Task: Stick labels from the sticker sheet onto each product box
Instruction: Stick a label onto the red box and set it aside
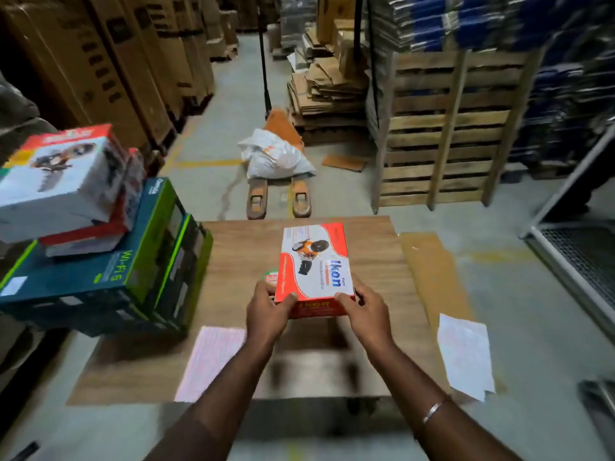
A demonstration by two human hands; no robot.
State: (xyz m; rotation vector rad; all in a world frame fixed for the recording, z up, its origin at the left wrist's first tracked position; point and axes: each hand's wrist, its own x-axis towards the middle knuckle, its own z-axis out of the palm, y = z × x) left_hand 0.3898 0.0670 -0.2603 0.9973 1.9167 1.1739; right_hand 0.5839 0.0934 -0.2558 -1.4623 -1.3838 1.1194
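Orange pallet jack [278, 197] w/ white sack [276, 158], wooden pallets [442, 128] stacked right.

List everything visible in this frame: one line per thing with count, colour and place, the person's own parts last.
Ikon box: one, red and white, held over the table centre.
Table: one, brown wood, centre.
Sticker sheet: one, pinkish, table's near left.
Paper sheet: one, white, table's right edge.
Round sticker: one, green-rimmed, left of the held box.
Stacked boxes: several, teal and red-white, left.
Pallet jack: one, orange, floor beyond the table.
Sack: one, white, on the jack.
Pallets: one stack, wooden, right.
Left hand: grips the box's near left corner.
Right hand: grips its near right corner.
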